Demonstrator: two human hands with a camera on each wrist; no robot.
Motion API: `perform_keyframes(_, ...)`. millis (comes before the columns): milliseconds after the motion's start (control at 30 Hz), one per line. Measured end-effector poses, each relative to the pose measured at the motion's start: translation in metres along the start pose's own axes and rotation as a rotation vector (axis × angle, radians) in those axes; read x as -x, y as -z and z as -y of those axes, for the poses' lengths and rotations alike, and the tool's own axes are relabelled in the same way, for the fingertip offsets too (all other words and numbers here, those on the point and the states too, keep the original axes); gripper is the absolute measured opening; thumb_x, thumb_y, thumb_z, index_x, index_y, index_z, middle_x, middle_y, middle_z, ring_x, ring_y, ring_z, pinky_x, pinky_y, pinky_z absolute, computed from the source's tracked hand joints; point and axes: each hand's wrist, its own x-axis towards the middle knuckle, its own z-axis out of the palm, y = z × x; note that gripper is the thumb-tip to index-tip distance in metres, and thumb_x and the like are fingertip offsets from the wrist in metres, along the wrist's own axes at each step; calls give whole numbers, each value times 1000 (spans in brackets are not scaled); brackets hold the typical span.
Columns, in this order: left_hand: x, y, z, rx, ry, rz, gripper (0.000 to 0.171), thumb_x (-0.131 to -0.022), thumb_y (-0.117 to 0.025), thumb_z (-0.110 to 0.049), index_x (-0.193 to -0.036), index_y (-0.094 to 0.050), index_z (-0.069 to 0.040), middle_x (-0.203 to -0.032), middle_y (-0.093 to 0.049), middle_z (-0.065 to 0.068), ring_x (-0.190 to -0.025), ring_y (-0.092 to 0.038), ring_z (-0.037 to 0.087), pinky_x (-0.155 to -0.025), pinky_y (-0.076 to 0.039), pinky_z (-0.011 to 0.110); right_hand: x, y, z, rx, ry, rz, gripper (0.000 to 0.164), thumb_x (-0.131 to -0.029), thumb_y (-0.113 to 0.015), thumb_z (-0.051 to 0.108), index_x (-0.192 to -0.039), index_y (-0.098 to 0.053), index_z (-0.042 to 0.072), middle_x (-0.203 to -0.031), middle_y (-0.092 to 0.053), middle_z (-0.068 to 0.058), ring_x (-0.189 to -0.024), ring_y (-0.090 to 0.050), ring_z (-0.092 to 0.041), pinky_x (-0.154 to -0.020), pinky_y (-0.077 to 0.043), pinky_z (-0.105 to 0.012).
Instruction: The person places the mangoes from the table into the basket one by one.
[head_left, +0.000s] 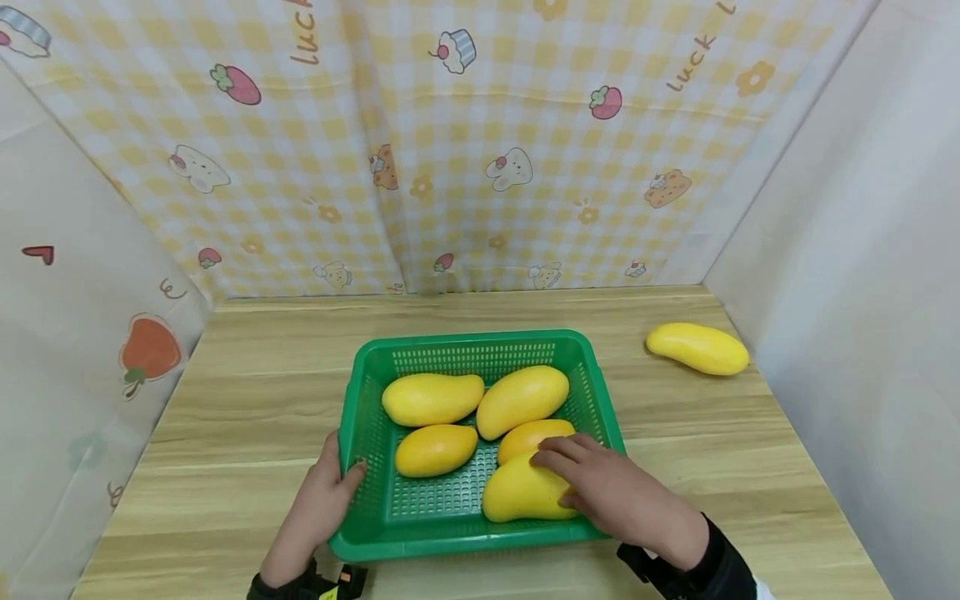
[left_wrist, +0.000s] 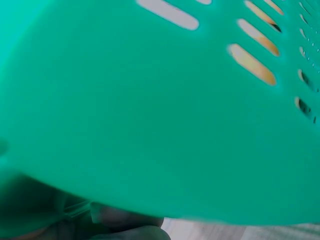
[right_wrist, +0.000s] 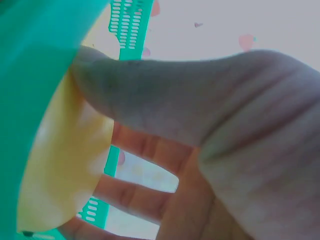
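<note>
A green plastic basket (head_left: 420,548) holds several yellow mangoes. My left hand (head_left: 321,498) grips its left side, thumb over the rim and the other fingers outside; in the left wrist view the basket wall (left_wrist: 150,125) fills most of the picture, with fingertips (left_wrist: 130,220) below it. At the basket's front right corner, my right hand (head_left: 611,487) holds a mango (head_left: 521,492), thumb on one side and fingers on the other. The right wrist view shows that mango (right_wrist: 65,165) between the thumb and spread fingers. Behind it lies another mango (head_left: 528,437), partly covered by the hand.
Two mangoes, one at the back left (head_left: 433,398) and one at the back right (head_left: 523,400), lie in the basket, with a smaller one (head_left: 437,450) in front. A single mango (head_left: 697,348) rests on the wooden table (head_left: 247,400) near the right wall. Patterned cloth (head_left: 465,217) hangs behind.
</note>
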Motion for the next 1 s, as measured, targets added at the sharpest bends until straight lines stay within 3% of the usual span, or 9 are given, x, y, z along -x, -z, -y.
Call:
perform_keyframes(267,0,0,-2,-9,-1,-2,53,-97,-44,2,-143,-18,5,-114,-54,31,-81,-64,30,-57,-56,37,0,-4,6,70,8,20,61,-76,-79,7,-130,-53,16,-131,-51,-2,-115,-49,-23,-85,-51,-33)
perform_keyframes(600,0,1,-4,-10,10,3,53,-97,-44,1,-143,-18,5,-114,-55,30,-81,-64,29,-58,-56,37,6,4,2,95,-24,-28,66,-81,-77,26,-138,-46,14,-136,-47,-1,-125,-44,-21,-97,-45,-37)
perform_keyframes(800,0,1,-3,4,15,4,52,-97,-45,1,-143,-19,5,-113,-56,30,-80,-64,30,-58,-56,37,14,22,-10,109,-53,-119,59,-85,-74,25,-136,-49,12,-136,-48,-5,-122,-48,-23,-90,-50,-37)
perform_keyframes(1000,0,0,-2,5,9,5,54,-97,-45,2,-144,-17,5,-114,-55,30,-82,-64,30,-58,-56,38,24,36,-34,133,-152,-253,58,-85,-74,17,-136,-47,9,-134,-49,-11,-118,-50,-28,-80,-54,-37)
